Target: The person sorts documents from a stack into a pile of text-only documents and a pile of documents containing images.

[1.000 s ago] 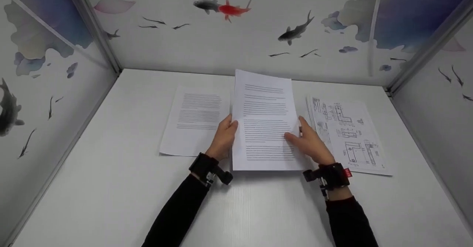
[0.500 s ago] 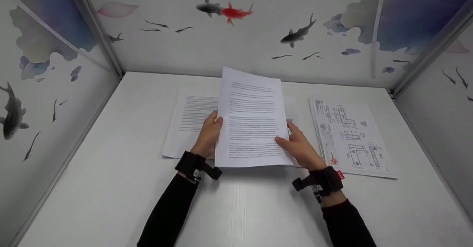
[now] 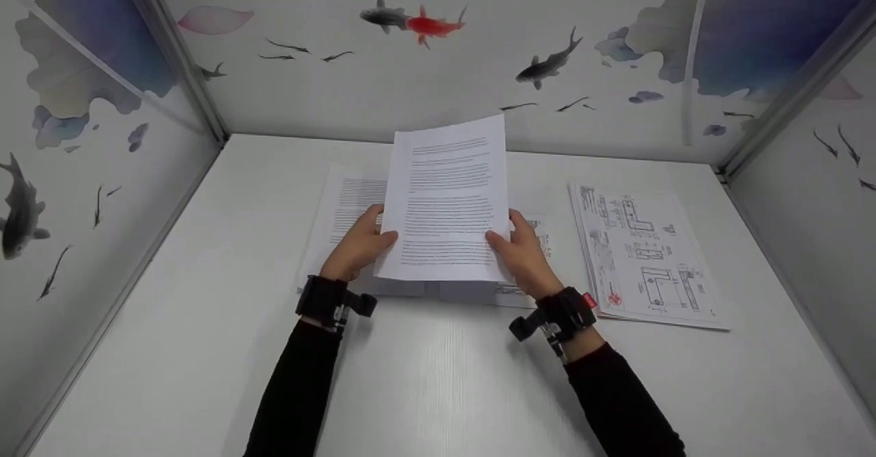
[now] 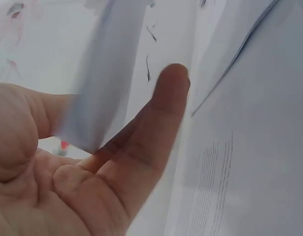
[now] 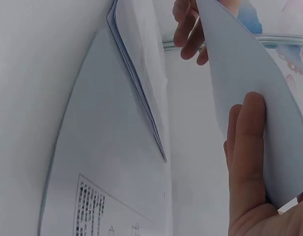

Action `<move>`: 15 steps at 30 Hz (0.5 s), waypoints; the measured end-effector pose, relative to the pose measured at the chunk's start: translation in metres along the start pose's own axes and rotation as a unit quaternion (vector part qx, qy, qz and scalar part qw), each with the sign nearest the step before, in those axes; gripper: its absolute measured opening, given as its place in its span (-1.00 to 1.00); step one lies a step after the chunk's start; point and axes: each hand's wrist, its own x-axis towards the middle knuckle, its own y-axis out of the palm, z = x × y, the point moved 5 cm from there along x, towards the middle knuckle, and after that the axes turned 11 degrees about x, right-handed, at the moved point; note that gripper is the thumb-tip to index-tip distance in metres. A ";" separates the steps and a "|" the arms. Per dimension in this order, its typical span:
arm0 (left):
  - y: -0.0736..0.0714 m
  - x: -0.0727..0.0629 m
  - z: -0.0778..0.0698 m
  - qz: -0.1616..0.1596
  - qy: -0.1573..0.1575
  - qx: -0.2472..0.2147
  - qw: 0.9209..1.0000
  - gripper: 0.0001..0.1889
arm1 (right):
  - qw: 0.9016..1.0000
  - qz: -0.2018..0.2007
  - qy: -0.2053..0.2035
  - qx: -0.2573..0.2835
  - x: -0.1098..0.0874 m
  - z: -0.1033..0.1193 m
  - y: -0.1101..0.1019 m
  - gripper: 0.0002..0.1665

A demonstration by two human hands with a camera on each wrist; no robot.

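Note:
Both hands hold a white sheaf of printed paper (image 3: 448,204) up above the table, tilted with its text facing the head camera. My left hand (image 3: 359,243) pinches its left edge, thumb in front and fingers behind. On the right edge, my right hand (image 3: 527,255) does the same, its thumb lying over the text. In the right wrist view, the right fingers (image 5: 247,142) lie against the blank back of the paper (image 5: 235,64). Beneath, partly hidden by the held paper, lie a text sheet (image 3: 352,193) on the left and a drawing sheet (image 3: 540,238) on the right.
A stack of technical drawings (image 3: 657,258) lies on the right of the white table (image 3: 438,388), a red mark on its top sheet. Panels with painted fish (image 3: 547,63) enclose the table at the back and both sides.
Both hands have carried the held paper leftward and slightly up from the right. Its tilt has changed, with the top right corner now higher. The drawing sheet beneath it has come into view.

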 end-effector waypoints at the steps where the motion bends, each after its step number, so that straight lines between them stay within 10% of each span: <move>1: -0.003 0.000 0.001 -0.006 -0.002 0.014 1.000 -0.48 | 1.000 0.003 0.002 0.007 0.003 0.000 0.004 -0.48; 15: -0.055 -0.003 0.031 -0.114 -0.095 0.125 0.981 -0.60 | 0.993 0.089 0.072 0.019 0.032 -0.018 0.067 -0.55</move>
